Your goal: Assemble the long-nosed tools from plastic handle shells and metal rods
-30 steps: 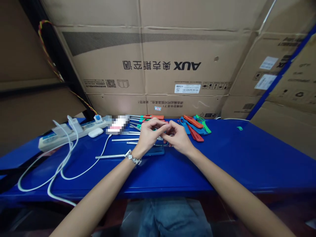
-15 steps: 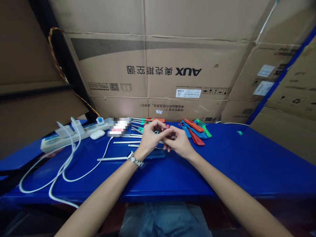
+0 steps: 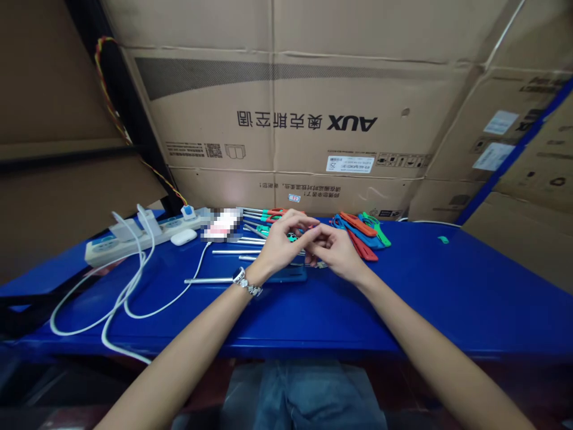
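Observation:
My left hand (image 3: 286,243), with a bracelet watch (image 3: 244,279) on its wrist, is closed in a pinch above the table. Against its fingertips, my right hand (image 3: 339,254) is closed too. Whatever small piece they hold between them is hidden by the fingers; a reddish bit shows at the tips. Beneath and behind the left hand lie several slim metal tubes with coloured handles (image 3: 274,213), looking like long-nosed lighters. One with a blue handle (image 3: 289,275) lies nearest the front. Behind my right hand is a pile of red, blue, orange and green plastic handles (image 3: 364,232).
The blue table (image 3: 447,292) has a cardboard wall (image 3: 308,89) behind it. A white power strip (image 3: 134,243) with plugs and looping white cables (image 3: 129,280) occupies the left, beside a white case (image 3: 183,237) and a blurred-out phone-like object (image 3: 222,224). A green scrap (image 3: 443,239) lies right.
The view has shifted slightly, so the scene sits a little further right and higher. Both hands stay pinched together, with only small finger movement.

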A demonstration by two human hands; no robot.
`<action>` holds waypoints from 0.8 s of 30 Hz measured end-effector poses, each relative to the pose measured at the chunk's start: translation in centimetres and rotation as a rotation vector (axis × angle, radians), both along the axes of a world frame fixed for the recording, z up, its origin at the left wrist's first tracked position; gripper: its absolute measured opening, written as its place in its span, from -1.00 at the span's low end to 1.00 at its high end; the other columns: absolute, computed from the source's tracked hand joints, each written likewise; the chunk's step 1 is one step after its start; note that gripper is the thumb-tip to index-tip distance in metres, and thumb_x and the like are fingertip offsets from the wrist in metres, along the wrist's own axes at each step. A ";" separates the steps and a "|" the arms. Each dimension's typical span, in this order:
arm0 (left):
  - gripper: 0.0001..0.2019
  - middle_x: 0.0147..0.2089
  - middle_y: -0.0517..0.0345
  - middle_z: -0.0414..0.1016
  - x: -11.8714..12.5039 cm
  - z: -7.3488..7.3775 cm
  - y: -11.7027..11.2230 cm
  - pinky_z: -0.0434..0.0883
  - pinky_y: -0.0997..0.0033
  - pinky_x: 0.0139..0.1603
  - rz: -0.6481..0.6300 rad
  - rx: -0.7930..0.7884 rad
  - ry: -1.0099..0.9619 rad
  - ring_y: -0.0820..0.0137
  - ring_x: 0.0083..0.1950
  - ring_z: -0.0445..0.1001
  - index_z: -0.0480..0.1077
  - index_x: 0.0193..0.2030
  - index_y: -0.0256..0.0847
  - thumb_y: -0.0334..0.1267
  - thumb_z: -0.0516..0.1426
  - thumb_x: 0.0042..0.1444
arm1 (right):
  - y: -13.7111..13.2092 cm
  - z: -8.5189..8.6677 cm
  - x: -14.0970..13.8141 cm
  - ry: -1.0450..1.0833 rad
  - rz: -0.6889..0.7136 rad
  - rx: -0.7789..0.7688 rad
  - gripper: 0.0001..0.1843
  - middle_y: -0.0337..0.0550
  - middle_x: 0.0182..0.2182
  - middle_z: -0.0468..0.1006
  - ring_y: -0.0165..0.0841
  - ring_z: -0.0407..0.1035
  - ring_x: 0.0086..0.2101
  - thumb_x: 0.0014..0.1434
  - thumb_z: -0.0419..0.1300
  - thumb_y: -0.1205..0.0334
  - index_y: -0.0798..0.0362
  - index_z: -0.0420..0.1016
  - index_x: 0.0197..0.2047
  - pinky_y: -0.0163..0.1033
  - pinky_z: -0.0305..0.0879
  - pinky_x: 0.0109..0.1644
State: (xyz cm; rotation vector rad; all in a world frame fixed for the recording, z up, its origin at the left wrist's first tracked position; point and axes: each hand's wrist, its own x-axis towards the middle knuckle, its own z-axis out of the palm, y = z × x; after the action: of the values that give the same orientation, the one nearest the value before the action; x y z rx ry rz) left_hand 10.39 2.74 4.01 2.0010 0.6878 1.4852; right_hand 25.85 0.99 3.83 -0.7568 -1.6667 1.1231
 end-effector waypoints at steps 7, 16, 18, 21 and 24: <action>-0.75 -0.29 0.05 0.54 -0.4 0.3 0.5 0.42 0.33 -0.17 -0.072 -0.058 0.023 0.34 -0.24 0.49 0.58 -0.28 -0.24 -0.07 0.26 0.14 | 0.7 -1.3 -0.9 0.068 -0.144 -0.010 -0.54 -0.46 -0.63 0.32 -0.47 0.31 -0.66 -0.05 0.41 -0.01 -0.01 0.21 -0.34 -0.39 0.26 -0.66; -0.69 -0.12 0.00 0.47 -0.8 0.5 0.1 0.41 0.28 -0.03 -0.085 0.019 0.126 0.29 -0.06 0.44 0.57 -0.10 -0.20 -0.03 0.16 0.24 | 0.1 0.0 0.7 -0.091 0.034 0.014 -0.62 -0.25 -0.55 0.48 -0.47 0.35 -0.59 0.07 0.31 -0.07 0.12 0.49 -0.30 -0.37 0.34 -0.55; -0.72 -0.21 0.05 0.51 -0.3 0.2 0.0 0.42 0.34 -0.14 -0.024 -0.039 0.030 0.34 -0.18 0.47 0.54 -0.16 -0.24 -0.06 0.26 0.13 | 0.3 -0.4 0.1 -0.045 -0.031 0.030 -0.63 -0.30 -0.58 0.44 -0.45 0.34 -0.60 0.00 0.37 -0.03 0.09 0.43 -0.34 -0.35 0.33 -0.55; -0.72 -0.36 0.12 0.52 0.2 -0.1 0.0 0.42 0.40 -0.30 -0.019 -0.140 -0.106 0.39 -0.35 0.47 0.50 -0.31 -0.27 -0.10 0.35 0.01 | 0.7 -1.1 -0.7 -0.020 -0.108 0.047 -0.60 -0.36 -0.61 0.36 -0.44 0.33 -0.62 -0.04 0.40 -0.02 0.05 0.30 -0.44 -0.34 0.29 -0.57; -0.76 -0.31 0.06 0.56 0.0 0.0 0.1 0.45 0.33 -0.24 -0.081 -0.144 -0.060 0.34 -0.31 0.51 0.55 -0.27 -0.28 -0.12 0.31 0.08 | 0.8 -1.4 -0.8 -0.043 -0.179 0.065 -0.63 -0.36 -0.60 0.34 -0.44 0.31 -0.62 0.00 0.37 -0.02 0.05 0.35 -0.36 -0.34 0.27 -0.59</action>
State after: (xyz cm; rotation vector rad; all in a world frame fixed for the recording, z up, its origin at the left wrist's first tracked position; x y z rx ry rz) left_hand 10.43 2.80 4.04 1.8471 0.6608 1.4023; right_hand 25.02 1.82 2.39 -0.8747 -1.6282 0.9293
